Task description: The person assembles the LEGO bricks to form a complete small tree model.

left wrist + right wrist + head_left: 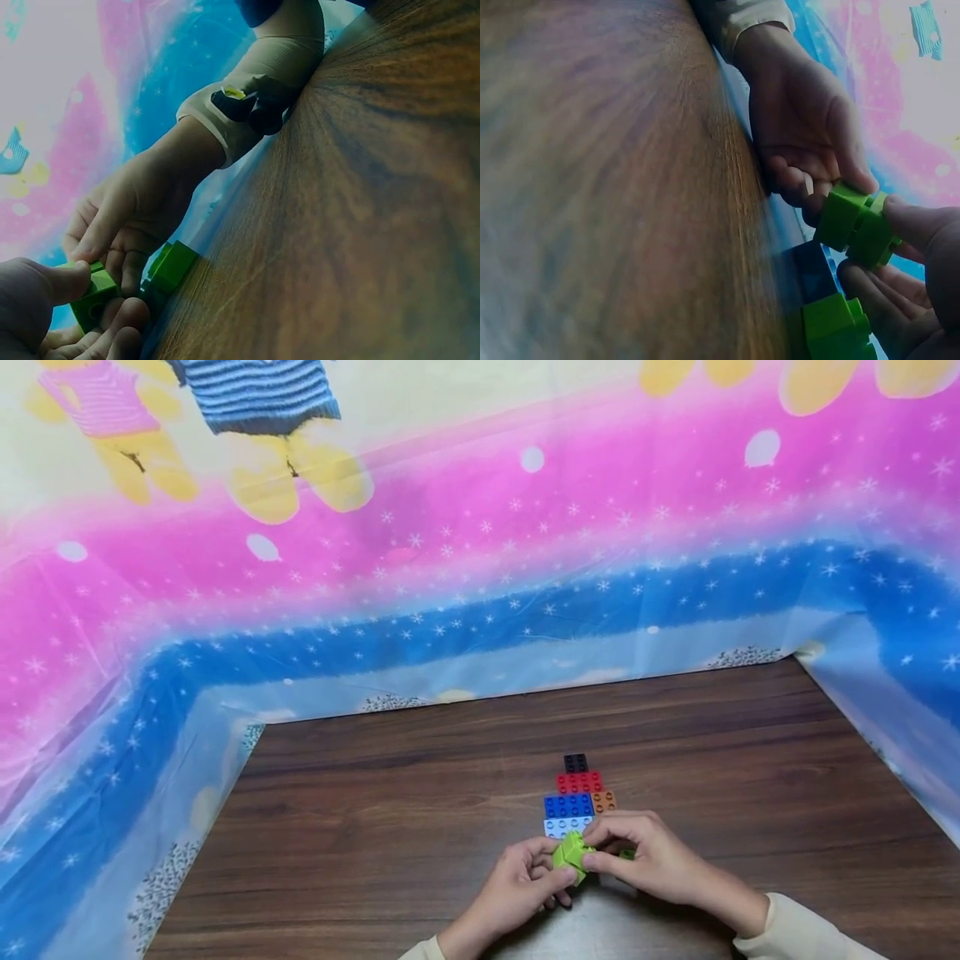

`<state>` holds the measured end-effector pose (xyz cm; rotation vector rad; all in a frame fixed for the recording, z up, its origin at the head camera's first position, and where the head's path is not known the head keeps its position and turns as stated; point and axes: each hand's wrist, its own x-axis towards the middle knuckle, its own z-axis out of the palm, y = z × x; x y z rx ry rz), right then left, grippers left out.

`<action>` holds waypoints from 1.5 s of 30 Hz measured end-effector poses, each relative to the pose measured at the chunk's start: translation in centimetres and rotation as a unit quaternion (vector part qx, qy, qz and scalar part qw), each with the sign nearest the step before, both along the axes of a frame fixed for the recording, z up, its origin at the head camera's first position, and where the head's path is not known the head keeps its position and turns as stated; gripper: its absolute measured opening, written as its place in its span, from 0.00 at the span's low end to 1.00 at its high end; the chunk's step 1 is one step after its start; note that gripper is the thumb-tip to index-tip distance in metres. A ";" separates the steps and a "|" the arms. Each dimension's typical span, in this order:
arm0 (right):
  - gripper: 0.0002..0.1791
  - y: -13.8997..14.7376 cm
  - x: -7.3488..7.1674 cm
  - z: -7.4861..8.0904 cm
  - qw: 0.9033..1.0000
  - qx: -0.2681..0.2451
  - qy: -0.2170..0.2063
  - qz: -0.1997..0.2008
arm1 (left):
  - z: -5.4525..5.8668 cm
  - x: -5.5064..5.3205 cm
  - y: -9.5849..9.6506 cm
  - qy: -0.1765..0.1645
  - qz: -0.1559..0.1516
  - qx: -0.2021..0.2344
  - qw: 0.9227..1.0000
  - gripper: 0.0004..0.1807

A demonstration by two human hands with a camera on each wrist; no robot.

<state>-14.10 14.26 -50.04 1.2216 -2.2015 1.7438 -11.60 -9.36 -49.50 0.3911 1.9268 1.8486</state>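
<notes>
My left hand (521,878) and right hand (648,856) meet over the near part of the table, each pinching a light green building brick (572,850). In the right wrist view the left thumb lies on one green brick (840,214), and the right thumb is on the other green brick (871,236). These two bricks are against each other; I cannot tell whether they are fully pressed together. Another green brick (831,324) stands on the table below the right hand, mostly hidden by it in the head view.
Beyond the hands lie a black brick (575,763), a red brick (579,782), a blue brick (567,807), an orange brick (603,802) and a light blue brick (557,827), in touching rows on the wooden table (360,827). A printed cloth (465,568) rises behind the table.
</notes>
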 end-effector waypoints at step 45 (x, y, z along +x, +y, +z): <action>0.05 0.1 0.1 0.6 0.998 0.049 -0.025 -0.018 | -0.7 -0.3 -0.1 0.000 -0.002 0.034 0.999 0.18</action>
